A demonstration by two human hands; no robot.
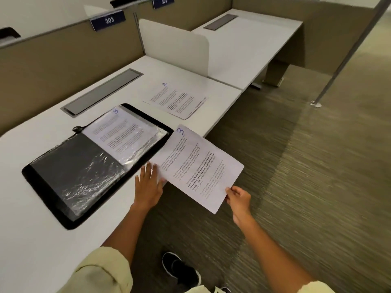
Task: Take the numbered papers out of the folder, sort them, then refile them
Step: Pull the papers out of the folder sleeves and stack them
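Head view — right hand pinches the white printed paper marked 3; left hand, fingers straight, lies flat beside the open black plastic-sleeved folder.

Even, soft indoor light fills the view. White glare streaks the folder's plastic sleeves toward 8 o'clock. Wide-angle distortion bends the bench edges, and the carpet at 3 o'clock smears slightly.

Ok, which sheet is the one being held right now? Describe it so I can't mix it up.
Start at the open black folder on the white desk. Just right of it, past the desk's front edge, a printed sheet hangs over the carpet, pinched at its near corner by the right hand. It bears a blue handwritten 3; the sleeved page shows 4, the far stack 2.
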